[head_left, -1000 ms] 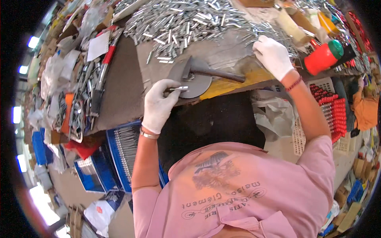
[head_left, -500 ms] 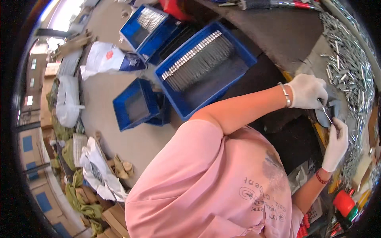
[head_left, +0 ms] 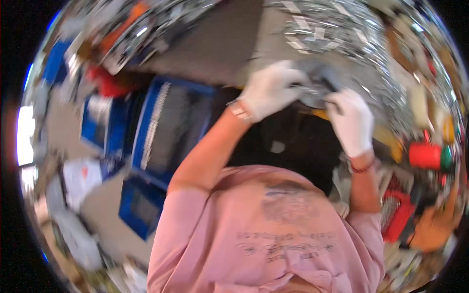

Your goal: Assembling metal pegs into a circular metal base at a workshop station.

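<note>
My left hand (head_left: 276, 91), in a white glove, is closed, thumb and fingers pinching a short shiny metal rod (head_left: 309, 91) that motion smears. Across from it, my right hand (head_left: 352, 119), also gloved, has its fingertips pressed together; what they hold is too blurred to make out. A small gap separates the two hands. Between and behind them sits a rounded grey fixture (head_left: 312, 71) at the bench's near edge. Beyond it, a heap of loose shiny metal pieces (head_left: 337, 27) covers part of the bench (head_left: 273, 39).
A large blue bin (head_left: 181, 87) with rows of metal rods stands left of my left arm, smaller blue bins (head_left: 128, 198) beside it. A red and green spool-like object (head_left: 425, 156) and a red basket (head_left: 398, 215) are at the right. A white sack (head_left: 82, 180) lies on the floor.
The view has swung toward the bench, so the bins now appear farther left and the hands nearer the middle. Earlier both hands met at one thin metal rod; now they are slightly apart.
</note>
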Tool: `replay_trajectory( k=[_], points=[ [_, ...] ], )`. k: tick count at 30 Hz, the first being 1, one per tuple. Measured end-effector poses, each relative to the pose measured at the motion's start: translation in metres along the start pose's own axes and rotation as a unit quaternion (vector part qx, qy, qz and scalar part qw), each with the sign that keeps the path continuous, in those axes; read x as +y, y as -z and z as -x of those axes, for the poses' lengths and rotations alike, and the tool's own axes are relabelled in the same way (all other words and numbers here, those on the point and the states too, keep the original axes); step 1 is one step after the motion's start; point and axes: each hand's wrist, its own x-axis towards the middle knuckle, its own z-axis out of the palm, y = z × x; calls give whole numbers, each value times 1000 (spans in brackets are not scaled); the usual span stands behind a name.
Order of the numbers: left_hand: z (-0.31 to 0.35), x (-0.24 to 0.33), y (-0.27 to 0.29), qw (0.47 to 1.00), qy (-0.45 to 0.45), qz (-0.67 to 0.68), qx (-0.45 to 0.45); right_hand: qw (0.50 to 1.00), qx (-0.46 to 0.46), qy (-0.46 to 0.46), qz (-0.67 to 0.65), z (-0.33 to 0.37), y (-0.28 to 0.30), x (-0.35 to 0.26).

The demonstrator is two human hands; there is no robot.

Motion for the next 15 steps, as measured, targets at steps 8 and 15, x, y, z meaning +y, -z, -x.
replay_trajectory(
  k=[8,15],
  points=[
    [-16,25,4,998,33,39,-20,999,24,-19,19,11,-3,18],
    [-16,26,5,999,30,12,-37,1000,24,4,12,8,-9,23]
  ],
)
